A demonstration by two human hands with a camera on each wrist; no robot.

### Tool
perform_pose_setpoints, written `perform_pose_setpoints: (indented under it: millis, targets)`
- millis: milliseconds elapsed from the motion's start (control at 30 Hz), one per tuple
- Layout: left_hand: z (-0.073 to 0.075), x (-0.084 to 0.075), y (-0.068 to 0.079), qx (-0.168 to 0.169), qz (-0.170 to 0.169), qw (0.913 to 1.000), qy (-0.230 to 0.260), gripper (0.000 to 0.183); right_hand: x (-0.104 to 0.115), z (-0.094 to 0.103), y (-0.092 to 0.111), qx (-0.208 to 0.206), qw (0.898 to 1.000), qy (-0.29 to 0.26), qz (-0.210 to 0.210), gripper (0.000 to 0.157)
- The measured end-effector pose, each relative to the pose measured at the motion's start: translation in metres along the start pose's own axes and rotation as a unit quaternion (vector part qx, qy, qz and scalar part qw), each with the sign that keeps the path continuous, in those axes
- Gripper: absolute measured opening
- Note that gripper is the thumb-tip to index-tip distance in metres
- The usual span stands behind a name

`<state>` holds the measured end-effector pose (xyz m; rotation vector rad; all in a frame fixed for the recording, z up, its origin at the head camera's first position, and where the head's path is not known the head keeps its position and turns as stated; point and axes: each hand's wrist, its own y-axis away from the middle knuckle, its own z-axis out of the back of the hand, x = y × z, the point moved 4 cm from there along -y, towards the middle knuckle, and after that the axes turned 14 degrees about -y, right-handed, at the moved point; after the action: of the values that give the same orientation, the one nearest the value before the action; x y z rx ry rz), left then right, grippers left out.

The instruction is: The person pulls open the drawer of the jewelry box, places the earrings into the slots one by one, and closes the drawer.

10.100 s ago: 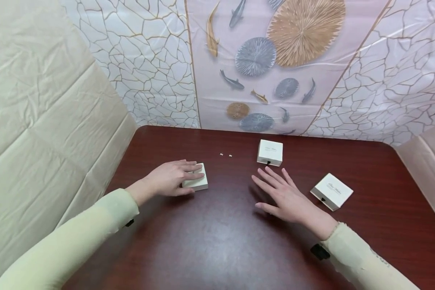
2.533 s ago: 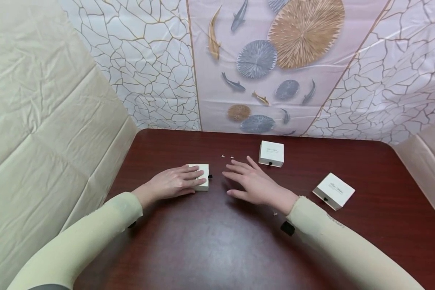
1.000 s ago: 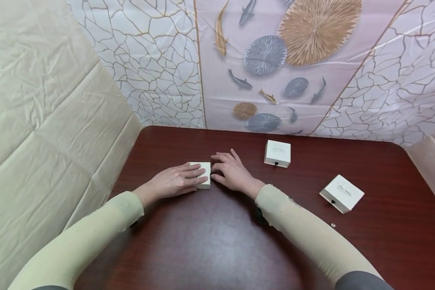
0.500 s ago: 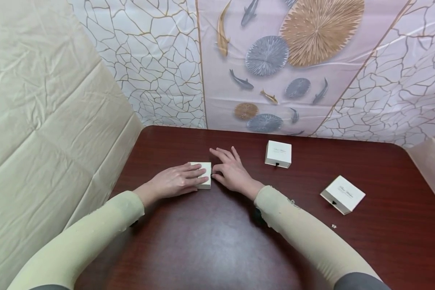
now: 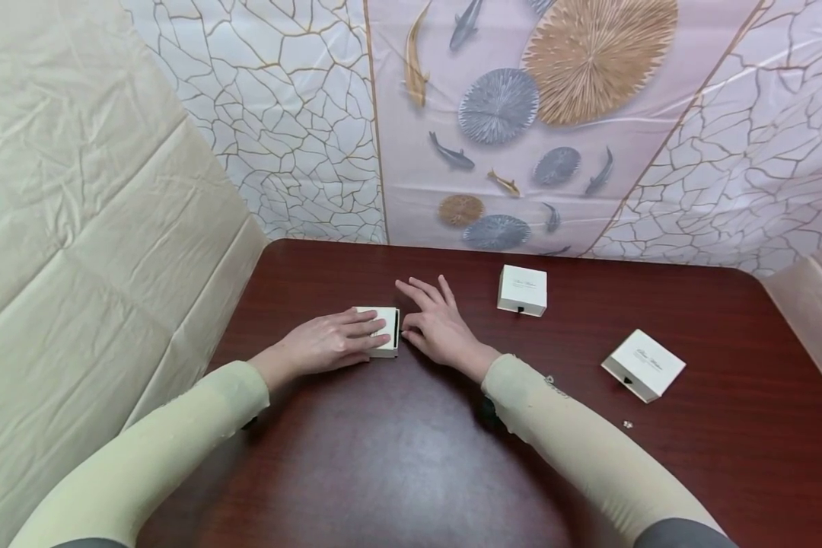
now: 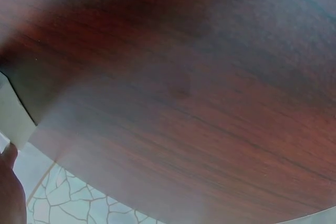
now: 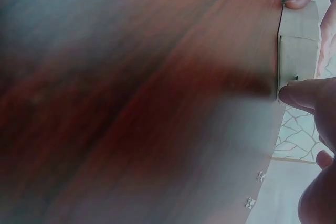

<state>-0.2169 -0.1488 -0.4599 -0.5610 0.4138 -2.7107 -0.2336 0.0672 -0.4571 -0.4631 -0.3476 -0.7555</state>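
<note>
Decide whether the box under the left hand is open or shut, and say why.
Slightly open: the head view shows a dark gap along the edge of the box nearest the right hand.

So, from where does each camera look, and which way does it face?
Head: worn on the head, facing forward and down at the tabletop and printed backdrop; left hand, right hand and sleeves show.
Left wrist: on that wrist, facing across the tabletop; white drawer box and part of left hand show at frame left.
Right wrist: on that wrist, facing across the tabletop; same box and parts of both hands show at frame right.
Both wrist views share that box and backdrop.
</note>
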Motion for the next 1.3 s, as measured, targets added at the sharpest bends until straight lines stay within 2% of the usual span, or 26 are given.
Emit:
perform_pose_setpoints:
  millis: [600, 1300]
  targets:
    - [-0.001, 0.001, -0.002, 0.001, -0.001, 1.0000, 0.005, 0.050, -0.013, 0.009, 0.015, -0.008, 1.000, 0.003, -0.020, 0.010]
    - [0.000, 0.000, -0.001, -0.020, -0.010, 0.9997, -0.003, 0.052, -0.017, 0.021, 0.032, -0.013, 1.000, 0.004, -0.020, 0.013]
